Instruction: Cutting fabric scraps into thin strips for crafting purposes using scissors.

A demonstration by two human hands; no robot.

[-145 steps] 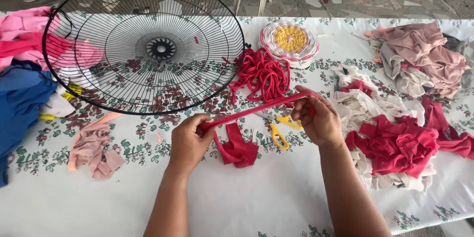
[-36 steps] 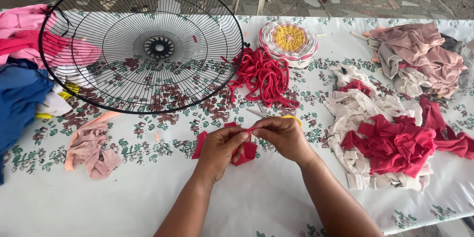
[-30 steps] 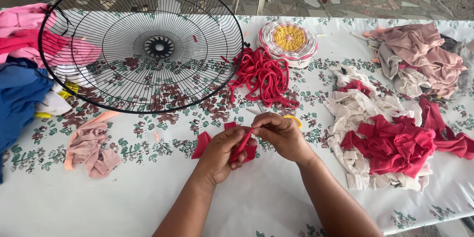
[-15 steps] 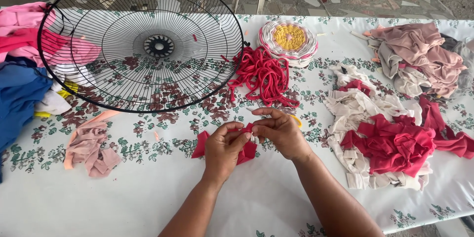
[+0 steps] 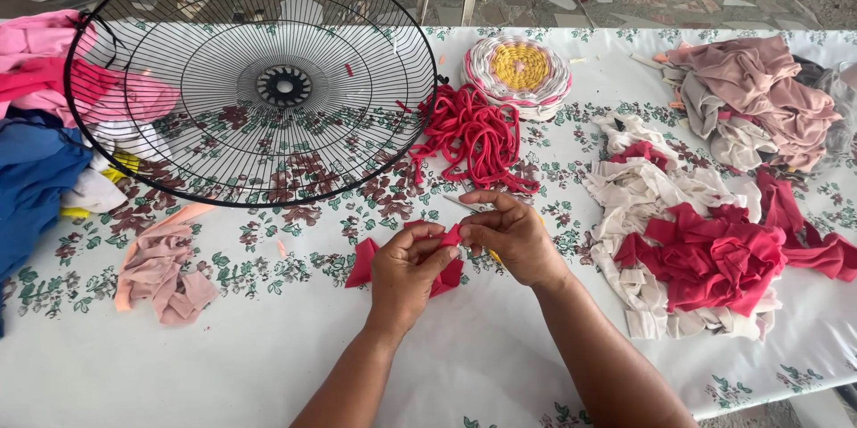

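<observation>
Red fabric scrap [image 5: 444, 274] at table centre, pinched at its upper edge between fingertips of left hand [image 5: 406, 269] and right hand [image 5: 513, 236], which meet tip to tip. At 12 o'clock, a heap of red fabric strips [image 5: 473, 135]; beyond it, a round woven mat [image 5: 519, 69]. At 10 o'clock, a black wire fan guard [image 5: 254, 75]. At 3 o'clock, mixed red and cream rags [image 5: 687, 232] on the floral tablecloth [image 5: 223, 348].
</observation>
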